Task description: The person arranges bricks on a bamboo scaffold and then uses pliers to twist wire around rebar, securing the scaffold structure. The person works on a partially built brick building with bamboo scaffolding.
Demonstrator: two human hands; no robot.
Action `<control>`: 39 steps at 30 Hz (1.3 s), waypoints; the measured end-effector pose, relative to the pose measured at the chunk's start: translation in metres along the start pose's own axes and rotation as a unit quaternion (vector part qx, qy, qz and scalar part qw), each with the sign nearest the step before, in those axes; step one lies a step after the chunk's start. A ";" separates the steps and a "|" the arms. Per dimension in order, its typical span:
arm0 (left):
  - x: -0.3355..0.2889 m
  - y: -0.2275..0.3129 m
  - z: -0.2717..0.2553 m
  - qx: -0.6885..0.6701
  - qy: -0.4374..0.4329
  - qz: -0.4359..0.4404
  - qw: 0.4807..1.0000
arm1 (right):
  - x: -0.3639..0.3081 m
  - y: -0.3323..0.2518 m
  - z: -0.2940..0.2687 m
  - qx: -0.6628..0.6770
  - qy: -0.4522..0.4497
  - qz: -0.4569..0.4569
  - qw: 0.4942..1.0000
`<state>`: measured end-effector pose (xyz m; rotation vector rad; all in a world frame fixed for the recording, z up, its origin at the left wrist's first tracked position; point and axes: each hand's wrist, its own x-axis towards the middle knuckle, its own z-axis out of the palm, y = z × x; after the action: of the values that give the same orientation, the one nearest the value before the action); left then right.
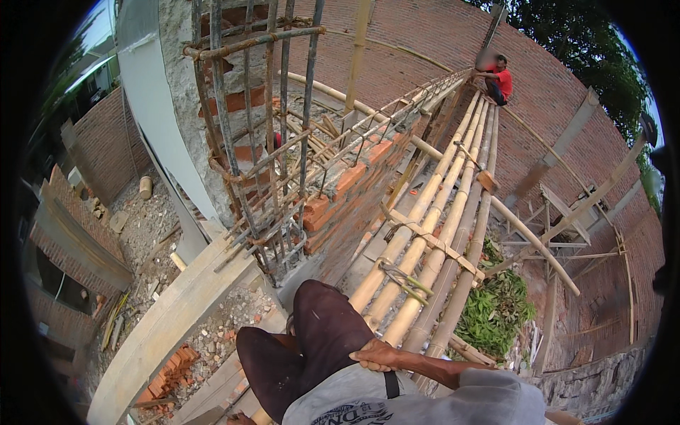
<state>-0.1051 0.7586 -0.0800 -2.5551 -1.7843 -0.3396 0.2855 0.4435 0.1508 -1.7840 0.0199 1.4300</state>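
Note:
My right hand (375, 354) is closed at my waist, its curled fingers against the hem of my grey shirt (347, 393) and my dark trousers (322, 333). Whether cloth is pinched in it I cannot make out. Only a small part of my left hand (241, 419) shows at the lower edge, and its fingers are mostly cut off. Just ahead of my knees, a metal tool with green handles (407, 282) lies on the bamboo poles (425, 234). Farther along the poles sits a brown wooden block (487, 180).
Upright rusty rebar (248, 92) stands ahead on the left, beside a low brick wall (347, 191). A curved concrete beam (170, 312) runs down the left, above rubble. Leafy branches (496, 304) lie below on the right. A co-worker in red (501, 81) crouches at the far end.

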 end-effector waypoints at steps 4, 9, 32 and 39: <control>0.011 0.040 -0.049 -0.073 -0.067 -0.143 0.985 | 0.004 0.004 0.000 0.018 -0.017 -0.001 1.000; 0.021 0.063 -0.087 -0.100 -0.097 -0.156 0.978 | 0.009 0.009 -0.001 0.025 -0.007 0.003 1.000; 0.018 0.050 -0.075 -0.101 -0.124 -0.190 0.969 | 0.019 0.018 0.002 0.068 0.023 -0.004 0.997; 0.021 0.053 -0.085 -0.098 -0.172 -0.198 0.960 | 0.013 0.009 -0.002 -0.025 0.049 0.062 0.997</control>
<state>-0.0638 0.7488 0.0131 -2.4835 -2.5170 -0.0739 0.2868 0.4425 0.1346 -1.9203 0.1496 1.4393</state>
